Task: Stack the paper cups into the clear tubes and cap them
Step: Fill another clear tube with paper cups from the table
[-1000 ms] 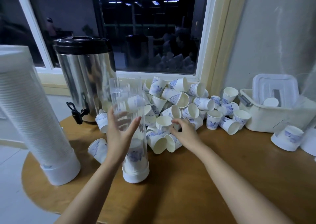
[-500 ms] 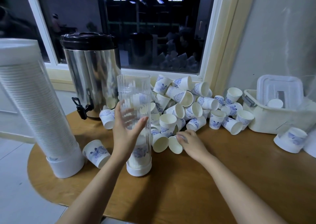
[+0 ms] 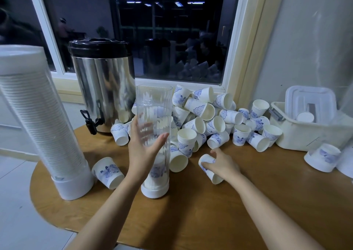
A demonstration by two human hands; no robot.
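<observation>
The tall clear plastic tube (image 3: pixel 154 104) w/ a white bottom cap stands up on the round brown wood bench (image 3: pixel 191 211). L hand (image 3: pixel 142 150) wraps round its middle. R hand (image 3: pixel 221 165) grabs a white paper cup (image 3: pixel 214 176) w/ blue flowers, tipped on its side, near the cup pile (image 3: pixel 210 120).

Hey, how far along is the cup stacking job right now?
Done: the tall clear tube on the left looks packed with cups. In hand: the left hand holds the open-topped clear tube, filled only near its bottom, while the right hand grips a blue-patterned paper cup on its side. Left: the big pile of loose cups, then capping.
</observation>
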